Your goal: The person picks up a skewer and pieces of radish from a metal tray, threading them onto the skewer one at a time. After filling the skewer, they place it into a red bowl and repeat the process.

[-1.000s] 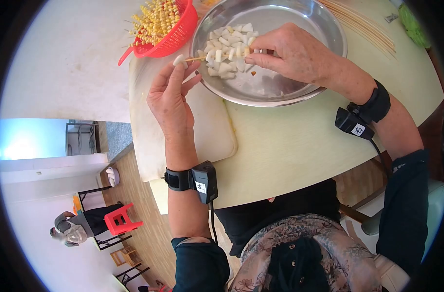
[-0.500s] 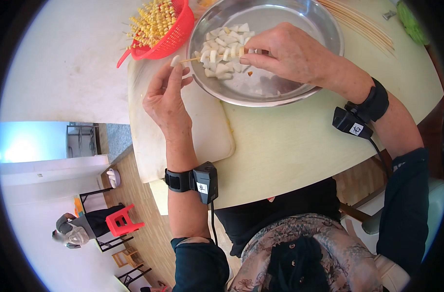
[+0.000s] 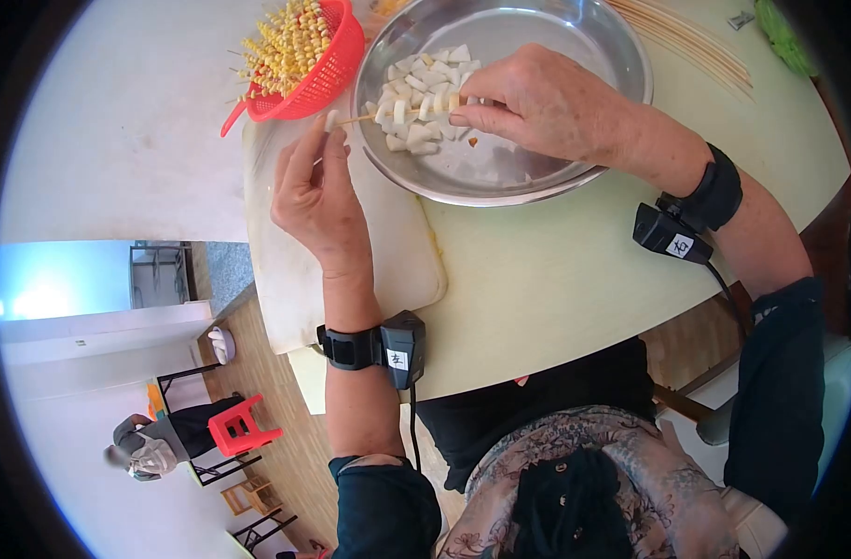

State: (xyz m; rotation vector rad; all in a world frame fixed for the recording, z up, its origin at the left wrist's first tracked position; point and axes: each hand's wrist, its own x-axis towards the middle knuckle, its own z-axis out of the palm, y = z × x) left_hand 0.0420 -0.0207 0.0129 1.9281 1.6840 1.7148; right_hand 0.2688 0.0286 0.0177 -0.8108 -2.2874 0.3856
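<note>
The right hand (image 3: 549,104) clamps its fingers on the skewer (image 3: 355,120) above the steel basin (image 3: 500,197), the shaft running leftward past the basin's rim to a white piece (image 3: 331,118) the left hand (image 3: 319,207) pinches

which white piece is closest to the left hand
The lone white piece at the fingertips of the left hand; a bare stretch of skewer separates it from the row of threaded pieces above the steel bowl.
</note>
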